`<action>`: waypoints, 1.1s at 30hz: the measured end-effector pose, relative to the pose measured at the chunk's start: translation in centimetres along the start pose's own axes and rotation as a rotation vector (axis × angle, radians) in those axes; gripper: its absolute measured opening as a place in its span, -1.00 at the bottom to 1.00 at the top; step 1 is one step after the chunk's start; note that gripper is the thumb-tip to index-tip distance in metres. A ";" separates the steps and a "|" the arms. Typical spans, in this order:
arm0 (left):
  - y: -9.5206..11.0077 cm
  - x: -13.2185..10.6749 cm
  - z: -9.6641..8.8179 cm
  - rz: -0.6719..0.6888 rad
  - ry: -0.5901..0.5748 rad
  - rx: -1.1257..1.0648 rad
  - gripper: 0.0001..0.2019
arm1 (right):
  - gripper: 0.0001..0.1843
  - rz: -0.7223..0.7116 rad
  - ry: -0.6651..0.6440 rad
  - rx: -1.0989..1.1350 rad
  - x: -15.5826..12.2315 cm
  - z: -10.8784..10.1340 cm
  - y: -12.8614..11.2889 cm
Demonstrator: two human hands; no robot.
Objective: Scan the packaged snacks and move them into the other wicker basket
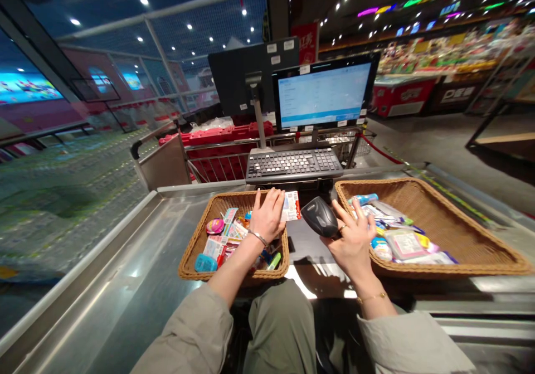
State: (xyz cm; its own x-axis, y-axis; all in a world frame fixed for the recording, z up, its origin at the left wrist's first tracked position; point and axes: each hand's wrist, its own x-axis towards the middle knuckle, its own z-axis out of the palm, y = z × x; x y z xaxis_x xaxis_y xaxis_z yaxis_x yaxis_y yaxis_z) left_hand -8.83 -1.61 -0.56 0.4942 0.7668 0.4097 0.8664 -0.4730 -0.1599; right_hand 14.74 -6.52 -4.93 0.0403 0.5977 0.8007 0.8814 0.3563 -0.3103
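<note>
- Keyboard (295, 163) lay crosswise on its stand, with the lit monitor (326, 92) behind it and a dark-backed screen (251, 76) behind and to its left.
- Nearer than the keyboard and to its left, a small wicker basket (193, 239) of mixed packets sat on the metal worktop (167, 251); the left sleeve and forearm crossed over its near rim, hiding some contents.
- Nearer than the keyboard and to its right stood a larger wicker basket (455, 218), its packets gathered at the left end, partly behind the right hand.
- Just nearer than the keyboard, the left hand (267, 218) held a white-and-red box (291, 205), fingers almost straight and together; its red edge faced right, and covered as it was, its long axis could not be told.
- Beside that box, below the keyboard's right half, the right hand (353, 234) gripped a black scanner (319, 216), other fingers spread; its long axis slanted, broad head pointing up-left toward the box.
</note>
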 end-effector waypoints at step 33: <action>0.4 0.6 1.1 0.064 0.071 -0.021 -0.13 | -0.73 -0.015 -0.032 0.038 0.0 -0.5 0.0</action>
State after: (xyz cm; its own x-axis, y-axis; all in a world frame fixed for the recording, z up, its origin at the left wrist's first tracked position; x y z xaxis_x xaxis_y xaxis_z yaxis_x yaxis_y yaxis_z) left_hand -8.08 -0.92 -1.36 0.5419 0.7019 0.4623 0.8310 -0.5298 -0.1696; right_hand 14.98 -6.86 -4.65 0.0119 0.6146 0.7888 0.8633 0.3917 -0.3182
